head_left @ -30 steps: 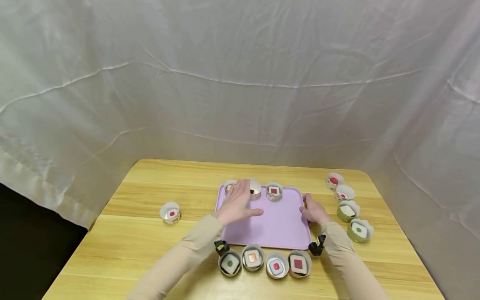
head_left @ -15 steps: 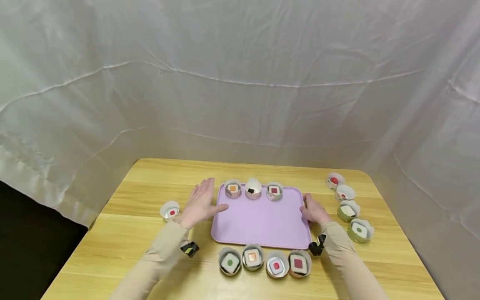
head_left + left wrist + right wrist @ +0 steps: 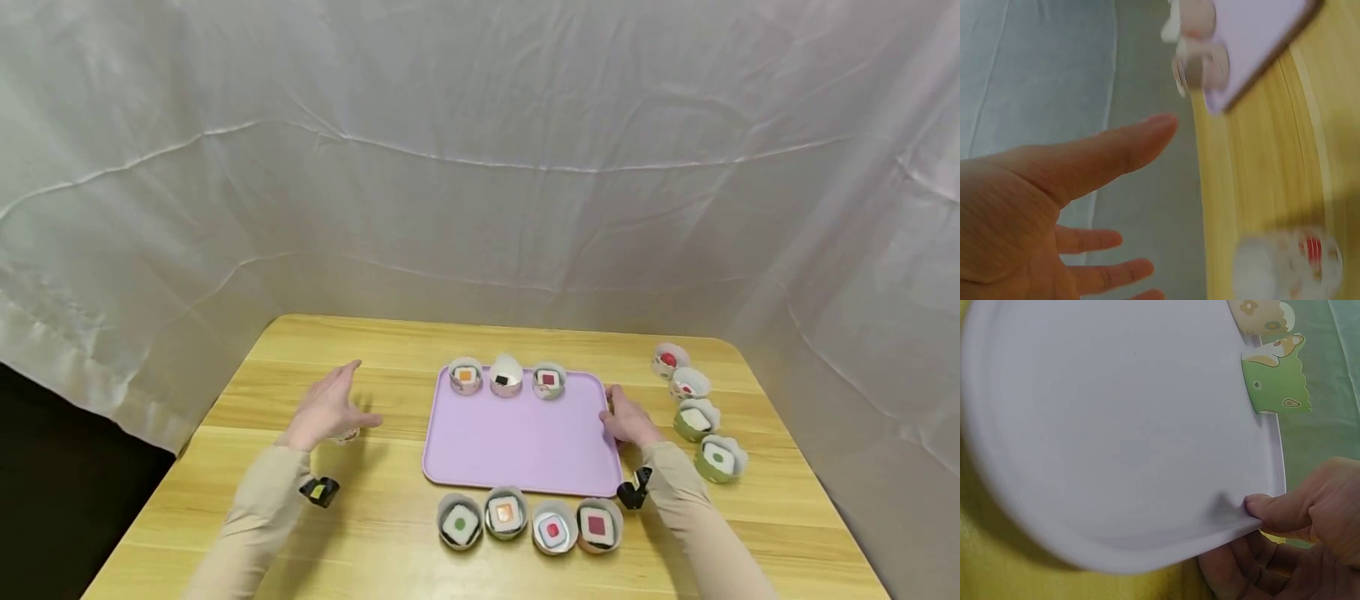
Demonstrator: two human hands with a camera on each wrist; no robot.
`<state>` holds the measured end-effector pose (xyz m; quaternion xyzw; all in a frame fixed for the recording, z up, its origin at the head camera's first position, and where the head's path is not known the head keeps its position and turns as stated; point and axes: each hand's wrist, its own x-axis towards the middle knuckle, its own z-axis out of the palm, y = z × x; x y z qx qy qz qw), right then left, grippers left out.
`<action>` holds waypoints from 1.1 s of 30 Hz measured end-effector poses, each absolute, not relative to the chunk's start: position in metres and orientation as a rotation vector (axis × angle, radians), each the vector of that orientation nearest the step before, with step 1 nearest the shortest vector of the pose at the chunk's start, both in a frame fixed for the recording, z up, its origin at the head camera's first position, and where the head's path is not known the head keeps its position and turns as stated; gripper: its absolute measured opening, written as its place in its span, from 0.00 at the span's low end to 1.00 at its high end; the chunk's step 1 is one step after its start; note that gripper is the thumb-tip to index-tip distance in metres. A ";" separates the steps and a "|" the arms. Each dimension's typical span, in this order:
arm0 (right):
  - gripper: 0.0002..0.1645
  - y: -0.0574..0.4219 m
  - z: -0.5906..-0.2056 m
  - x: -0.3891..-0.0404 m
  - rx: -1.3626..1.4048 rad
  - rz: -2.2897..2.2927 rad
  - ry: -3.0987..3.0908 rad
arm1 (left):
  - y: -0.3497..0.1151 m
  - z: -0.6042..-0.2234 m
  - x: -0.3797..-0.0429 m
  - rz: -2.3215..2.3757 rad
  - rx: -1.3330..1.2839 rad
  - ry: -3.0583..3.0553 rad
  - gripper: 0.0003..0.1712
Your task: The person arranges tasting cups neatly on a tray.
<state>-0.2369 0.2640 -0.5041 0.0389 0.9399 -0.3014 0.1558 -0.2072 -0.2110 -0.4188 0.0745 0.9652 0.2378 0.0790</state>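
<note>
Left of the lilac tray (image 3: 525,442), we hold our left hand (image 3: 327,410) spread wide near a printed paper cup (image 3: 1297,267), likely reaching, next needing fingers curled round it, our right hand (image 3: 630,419) pinching the tray.

The right hand (image 3: 630,419), one of two, grips one tray (image 3: 517,437) on one table (image 3: 397,533). Paper cups (image 3: 712,476) number twelve: three on the tray, left of that grip; four to its right; four nearer and to its left; one by the left hand (image 3: 324,410).
</note>
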 end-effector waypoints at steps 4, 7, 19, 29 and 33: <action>0.23 0.265 -0.504 -0.237 0.110 -0.861 2.693 | -0.238 -0.424 -0.214 0.761 0.324 2.822 0.64; 0.23 0.264 -0.504 -0.237 0.109 -0.858 2.691 | -0.257 -0.433 -0.218 0.855 0.423 2.760 0.66; 0.22 0.264 -0.504 -0.237 0.121 -0.860 2.683 | -0.291 -0.481 -0.222 1.146 0.572 2.625 0.62; 0.23 0.263 -0.504 -0.236 0.094 -0.858 2.700 | -0.296 -0.502 -0.223 1.153 0.563 2.676 0.58; 0.23 0.263 -0.503 -0.237 0.105 -0.848 2.696 | -0.294 -0.508 -0.224 1.149 0.567 2.717 0.55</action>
